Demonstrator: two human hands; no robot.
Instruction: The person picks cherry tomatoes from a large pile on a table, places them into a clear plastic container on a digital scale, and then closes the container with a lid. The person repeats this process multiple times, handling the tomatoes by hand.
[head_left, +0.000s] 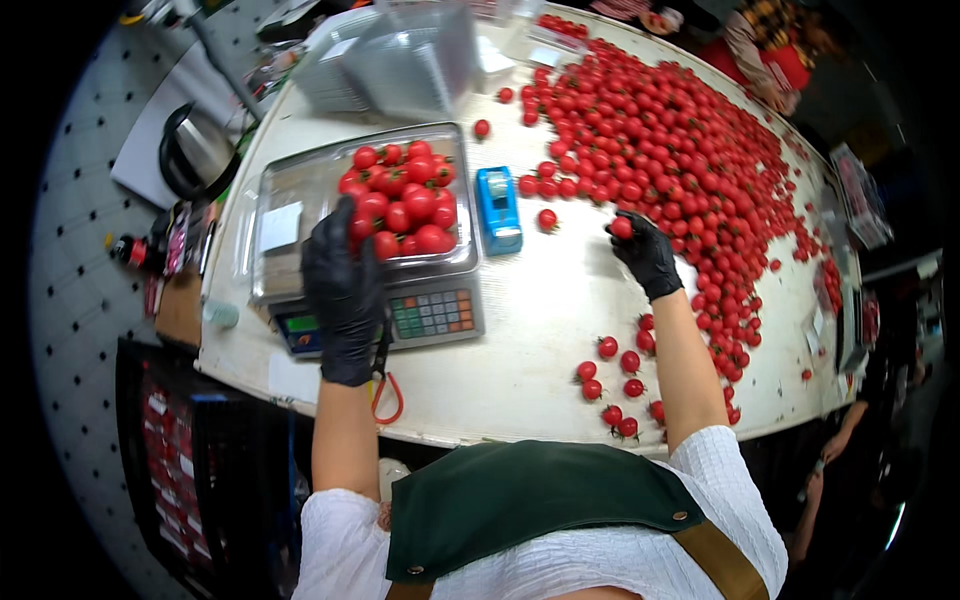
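Note:
My right hand (645, 253), in a black glove, pinches one cherry tomato (621, 227) by the near edge of a large heap of cherry tomatoes (660, 142). My left hand (341, 289), gloved the same way and slightly blurred, is over the left side of a pile of cherry tomatoes (409, 196). Whether it grips any of them is hidden. That pile sits in a clear plastic container on the metal pan (466, 217) of a digital scale (431, 313). A white label (280, 226) lies left of the pile. My left wrist partly covers the scale's green display (301, 323).
A blue tape dispenser (499, 214) stands right of the scale, and scissors with red handles (388, 401) lie in front. Stacked clear containers (412, 60) rise behind it. Loose tomatoes (630, 362) dot the near table (510, 390). A kettle (196, 150) is at left; a person (772, 60) is across the table.

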